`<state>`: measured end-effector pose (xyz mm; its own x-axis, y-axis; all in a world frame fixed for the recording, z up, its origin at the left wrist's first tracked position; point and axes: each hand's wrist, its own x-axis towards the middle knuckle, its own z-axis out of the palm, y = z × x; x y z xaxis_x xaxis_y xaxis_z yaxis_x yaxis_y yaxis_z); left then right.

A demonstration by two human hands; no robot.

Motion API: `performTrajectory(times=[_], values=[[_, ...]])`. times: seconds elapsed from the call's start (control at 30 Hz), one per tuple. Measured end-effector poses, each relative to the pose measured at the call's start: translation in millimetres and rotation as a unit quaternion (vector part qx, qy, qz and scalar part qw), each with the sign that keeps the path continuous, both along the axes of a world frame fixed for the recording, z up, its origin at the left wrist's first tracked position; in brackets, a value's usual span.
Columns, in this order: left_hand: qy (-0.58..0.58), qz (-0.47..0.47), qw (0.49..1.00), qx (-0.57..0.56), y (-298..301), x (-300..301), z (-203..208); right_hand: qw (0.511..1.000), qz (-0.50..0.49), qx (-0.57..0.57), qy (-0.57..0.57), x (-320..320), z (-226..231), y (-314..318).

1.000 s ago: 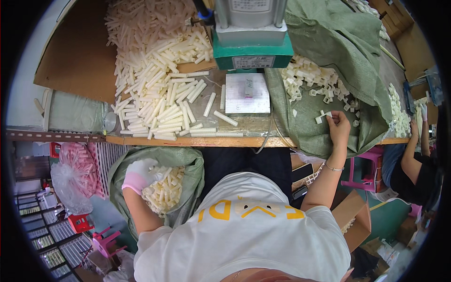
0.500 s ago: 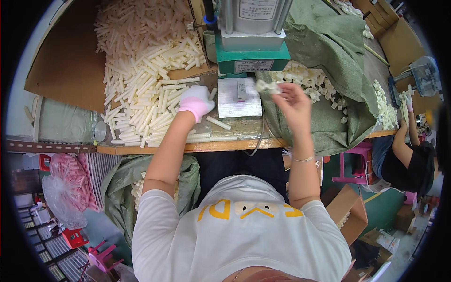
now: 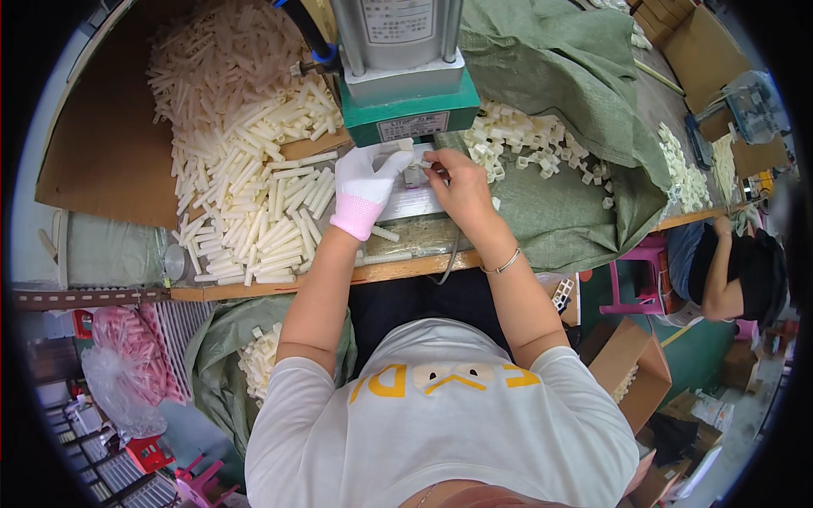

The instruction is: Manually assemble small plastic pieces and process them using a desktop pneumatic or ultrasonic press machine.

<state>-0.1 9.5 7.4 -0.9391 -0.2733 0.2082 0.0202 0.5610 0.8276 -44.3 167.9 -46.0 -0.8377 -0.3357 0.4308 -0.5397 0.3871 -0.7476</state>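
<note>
My left hand point(image 3: 364, 184), in a white glove with a pink cuff, is closed at the left of the metal plate point(image 3: 419, 203) under the press. Its thumb reaches toward a small pale block point(image 3: 406, 146) at the plate's middle; what its fingers hold is hidden. My bare right hand point(image 3: 464, 182) comes in from the right, thumb and forefinger pinching a small white plastic piece point(image 3: 423, 159). The fingertips of both hands nearly meet over the plate. Directly above and behind them is the green press head point(image 3: 410, 108).
Cream ribbed tubes point(image 3: 254, 195) are heaped at the left, against a cardboard box point(image 3: 93, 161). Small white square pieces point(image 3: 542, 144) lie on a green woven sack point(image 3: 584, 203) at the right. A cable point(image 3: 453, 254) hangs over the table edge point(image 3: 389, 269). A co-worker point(image 3: 728, 262) sits far right.
My left hand has moved from the tube heap to the plate. My right hand has brought its white piece leftward to the plate. The view has shifted slightly.
</note>
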Motion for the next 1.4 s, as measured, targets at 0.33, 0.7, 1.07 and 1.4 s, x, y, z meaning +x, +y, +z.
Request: performTrajectory(times=[0.33, 0.7, 1.07, 1.4], values=[[0.023, -0.004, 1.000, -0.003, 1, -2, -4, 0.998, -0.021, -0.026, -0.056, 1, 18, 24], [0.017, 0.003, 0.998, -0.056, -4, -2, -15, 0.902, -0.299, 0.313, 0.004, -60, -39, 143], [-0.059, 0.086, 0.991, -0.078, -148, 52, -9, 0.926, -0.317, 0.205, -0.025, -12, -16, 172], [-0.081, -0.275, 0.847, -0.448, -139, 17, -48, 0.963, 0.013, -0.118, -0.242, 7, 26, 49]])
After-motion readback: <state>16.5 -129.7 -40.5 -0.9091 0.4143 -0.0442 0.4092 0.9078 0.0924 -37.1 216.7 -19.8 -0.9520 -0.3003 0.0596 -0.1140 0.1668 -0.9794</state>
